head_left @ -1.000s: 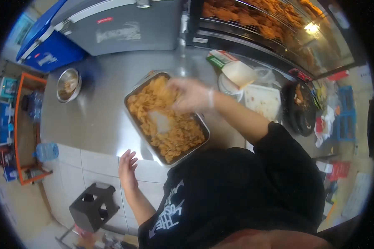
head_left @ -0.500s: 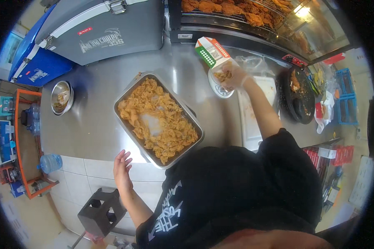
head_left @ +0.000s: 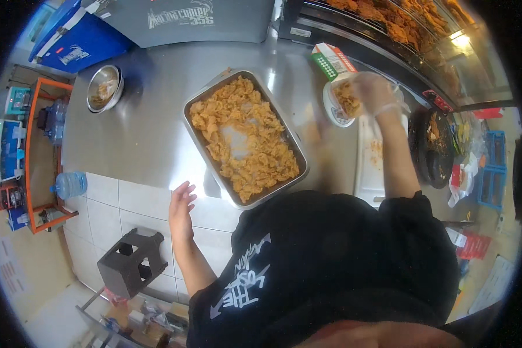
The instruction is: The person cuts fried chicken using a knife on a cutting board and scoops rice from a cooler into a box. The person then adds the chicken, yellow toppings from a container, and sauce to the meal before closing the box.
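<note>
My right hand [head_left: 372, 93], in a clear glove and blurred, is over an open paper box [head_left: 335, 67] with a red, white and green lid, on a small white scale [head_left: 342, 120]. Golden fried pieces [head_left: 348, 101] show in the box beside my fingers; what the fingers hold, if anything, is unclear. My left hand [head_left: 181, 211] hangs open near the table's front edge, fingers apart and loosely curved. To its upper right, a steel tray [head_left: 189, 133] holds crispy golden fried pieces with a pale patch showing among them.
Steel table [head_left: 127, 156], steel bowl [head_left: 119, 93], blue [head_left: 69, 43] and grey [head_left: 185, 29] coolers, lit display case [head_left: 301, 23] of fried food, white board [head_left: 368, 180], black mortar [head_left: 423, 168]. A black stool [head_left: 113, 267] stands on the floor, left of an orange-framed shelf's right end [head_left: 52, 229].
My right hand moved from the tray, where it was a second ago, right and up to the box on the scale. My left hand stays open near the edge. The view has shifted.
</note>
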Demonstrator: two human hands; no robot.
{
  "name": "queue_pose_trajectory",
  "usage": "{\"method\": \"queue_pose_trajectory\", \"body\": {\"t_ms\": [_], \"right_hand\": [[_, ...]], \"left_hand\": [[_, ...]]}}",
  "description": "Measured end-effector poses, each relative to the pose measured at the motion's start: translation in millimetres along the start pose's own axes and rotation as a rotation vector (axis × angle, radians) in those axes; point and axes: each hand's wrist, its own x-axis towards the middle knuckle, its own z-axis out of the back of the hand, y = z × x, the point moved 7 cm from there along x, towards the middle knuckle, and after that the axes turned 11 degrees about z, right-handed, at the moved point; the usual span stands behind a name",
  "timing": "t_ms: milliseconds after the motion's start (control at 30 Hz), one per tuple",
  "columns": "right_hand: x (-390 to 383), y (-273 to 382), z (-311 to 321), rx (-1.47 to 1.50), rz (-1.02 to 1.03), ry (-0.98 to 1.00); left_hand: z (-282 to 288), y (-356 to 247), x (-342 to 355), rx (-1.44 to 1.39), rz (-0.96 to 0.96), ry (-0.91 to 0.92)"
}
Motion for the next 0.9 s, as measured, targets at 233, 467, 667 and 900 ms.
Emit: {"method": "queue_pose_trajectory", "body": {"t_ms": [233, 467, 667, 900], "right_hand": [[-40, 238, -110, -0.163, 0.586, 0.453], [-29, 232, -117, 0.103, 0.597, 0.374], [-2, 158, -48, 0.225, 0.347, -0.062], [-5, -7, -32, -0.333, 0.0, 0.187]], "left_hand": [[-13, -10, -5, 0.028, -0.041, 0.074], [12, 0, -12, 0.101, -0.051, -0.001], [14, -7, -21, 0.12, -0.031, -0.027], [1, -12, -10, 0.162, -0.05, 0.021]]}}
